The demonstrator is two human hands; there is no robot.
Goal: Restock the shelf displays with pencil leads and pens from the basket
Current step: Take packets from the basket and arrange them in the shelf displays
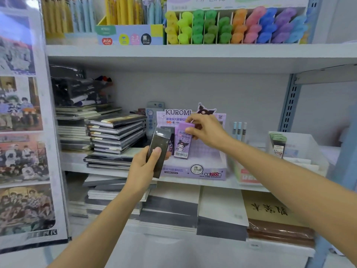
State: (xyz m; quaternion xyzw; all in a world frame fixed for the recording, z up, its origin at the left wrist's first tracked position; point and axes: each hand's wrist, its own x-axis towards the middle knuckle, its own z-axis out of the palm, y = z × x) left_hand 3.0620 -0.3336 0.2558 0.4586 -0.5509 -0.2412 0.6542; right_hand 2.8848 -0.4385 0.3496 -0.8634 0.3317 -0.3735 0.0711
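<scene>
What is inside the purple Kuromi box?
A purple lead pack, pinched by the right hand, stands inside. The dark pack in the left hand partly hides what sits left of it.

Two bare forearms, uncovered along all their visible length; the left forearm point(100, 225) shows from the frame's 7 o'clock edge, the right forearm point(289, 182) from 4 o'clock; the left hand point(144, 169) and right hand point(207, 130) are bare too, slim-fingered; the left thumb's nail, at that hand's 1 o'clock, is short and plain.
</scene>
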